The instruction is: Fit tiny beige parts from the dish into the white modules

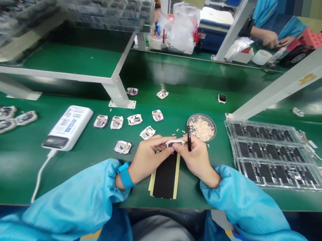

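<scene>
My left hand (pixel 153 154) and my right hand (pixel 196 154) meet over the middle of the bench, both closed on a small white smartwatch case (pixel 175 142). A slim black pen-like tool (pixel 189 138) also sits in my right hand, pointing up and away. Beneath my hands lies a black strip sheet with yellow edges (pixel 165 178). Just past my right hand is a round dish (pixel 214 135) of small beige pieces, a few of them spilled beside it. Several open watch cases, such as one watch case (pixel 123 147), lie left of my hands.
A white power bank (pixel 68 128) with a cable lies left, near more watch cases (pixel 5 113). At right is a clear tray of dark parts (pixel 277 155). White shelf posts (pixel 120 94) stand on the green bench. A co-worker's hands (pixel 270 39) show across it.
</scene>
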`<state>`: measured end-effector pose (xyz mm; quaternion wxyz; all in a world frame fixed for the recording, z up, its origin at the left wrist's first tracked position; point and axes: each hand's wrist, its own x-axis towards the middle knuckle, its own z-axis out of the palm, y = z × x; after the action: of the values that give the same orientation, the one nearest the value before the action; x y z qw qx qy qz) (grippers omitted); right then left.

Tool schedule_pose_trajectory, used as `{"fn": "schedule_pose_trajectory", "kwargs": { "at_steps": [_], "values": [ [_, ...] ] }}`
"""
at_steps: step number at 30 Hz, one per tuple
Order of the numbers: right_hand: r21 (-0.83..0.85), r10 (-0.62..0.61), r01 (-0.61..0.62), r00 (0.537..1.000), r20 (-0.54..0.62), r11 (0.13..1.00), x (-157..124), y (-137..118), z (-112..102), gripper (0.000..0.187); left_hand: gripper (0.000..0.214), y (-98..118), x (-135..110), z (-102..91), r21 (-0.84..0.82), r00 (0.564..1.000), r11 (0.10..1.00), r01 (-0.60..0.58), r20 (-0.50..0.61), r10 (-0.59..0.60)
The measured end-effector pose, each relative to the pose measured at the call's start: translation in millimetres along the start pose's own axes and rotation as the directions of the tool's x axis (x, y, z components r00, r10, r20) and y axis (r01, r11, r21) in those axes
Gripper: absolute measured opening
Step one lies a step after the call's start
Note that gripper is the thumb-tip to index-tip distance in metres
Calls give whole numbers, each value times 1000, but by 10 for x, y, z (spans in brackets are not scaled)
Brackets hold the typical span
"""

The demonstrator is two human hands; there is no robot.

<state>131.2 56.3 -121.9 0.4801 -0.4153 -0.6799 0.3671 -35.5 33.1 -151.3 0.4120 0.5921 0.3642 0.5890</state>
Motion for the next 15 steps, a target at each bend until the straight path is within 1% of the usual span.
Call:
{"fn": "schedule_pose_trajectory", "kwargs": {
  "at_steps": [4,6,8,10,12,13,15],
  "values": [
    [1,-4,4,1000,-2,1000,24,20,7,41,29,-15,-3,36,12,999,1000,-15,-35,15],
    [-12,-1,2,999,33,1000,46,45,-18,41,30,-17,11,42,-14,999,1000,11,-49,-12],
    [-92,-24,31,997,79,995,73,55,-70,37,32,-12,33,36,-32,998,998,46,-45,-48],
    [-203,-96,111,992,84,973,98,36,-144,35,32,0,51,22,-13,998,999,49,-32,-50],
    [-284,-219,231,973,74,931,119,-7,-222,34,30,17,59,10,47,1000,999,7,-31,-5],
    [-301,-288,300,954,85,905,127,-30,-256,30,28,24,58,5,81,999,996,-22,-32,24],
    [-309,-405,431,902,148,848,139,-64,-307,17,26,36,52,1,137,997,988,-68,-31,72]
  ]
}}
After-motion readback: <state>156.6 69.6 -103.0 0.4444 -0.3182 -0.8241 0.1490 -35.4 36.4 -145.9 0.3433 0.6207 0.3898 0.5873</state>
